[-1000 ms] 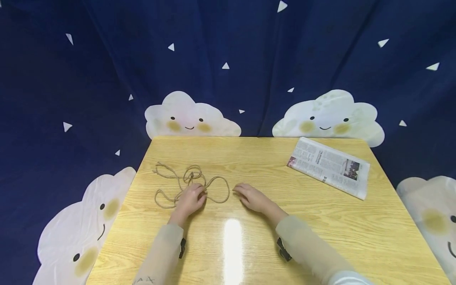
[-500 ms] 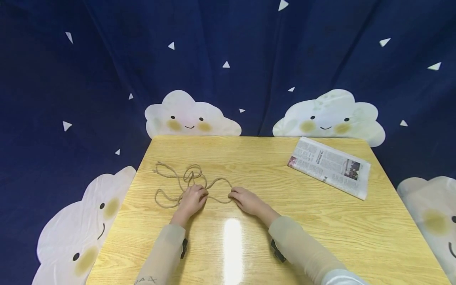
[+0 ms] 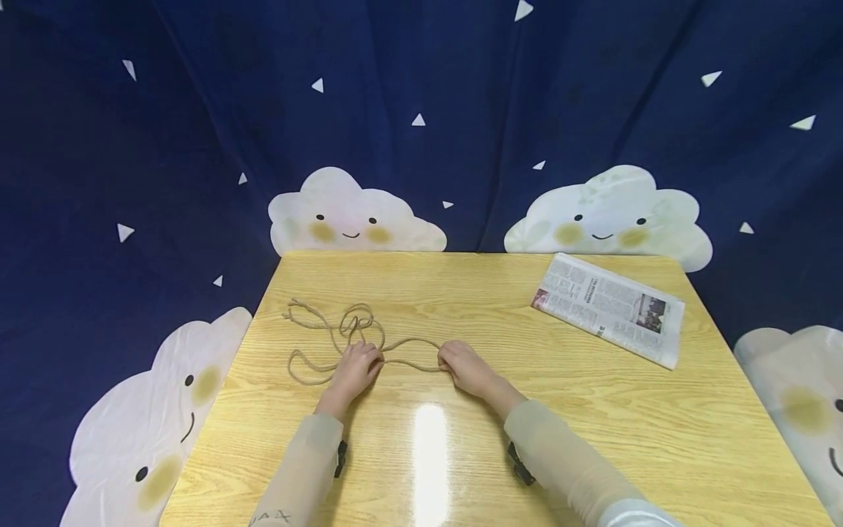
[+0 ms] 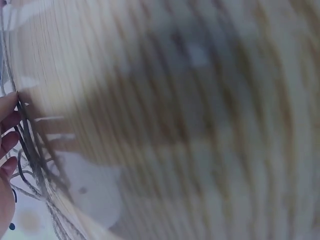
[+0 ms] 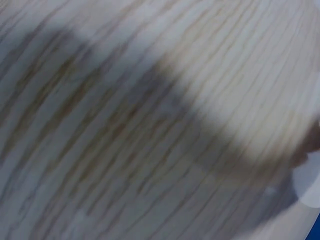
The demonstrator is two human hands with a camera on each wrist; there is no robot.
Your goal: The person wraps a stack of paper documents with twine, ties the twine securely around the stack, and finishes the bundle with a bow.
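A thin tan rope lies in loose loops on the left half of the table, in the head view. My left hand pinches it where the strands cross. Several strands of the rope run past the fingers at the left edge of the left wrist view. To the right, my right hand pinches the end of a long narrow loop that stretches between both hands. The right wrist view holds only a sliver of the right hand, so its grip is hidden there.
A folded newspaper lies slanted at the table's back right. The wooden table ends at a dark blue curtain with cloud shapes along its edges. Other rope loops and the frayed ends spread left of the left hand.
My right hand has moved in, taken hold of the rope loop and drawn it right, so the loop is longer and narrower. My left hand has stayed nearly in place.
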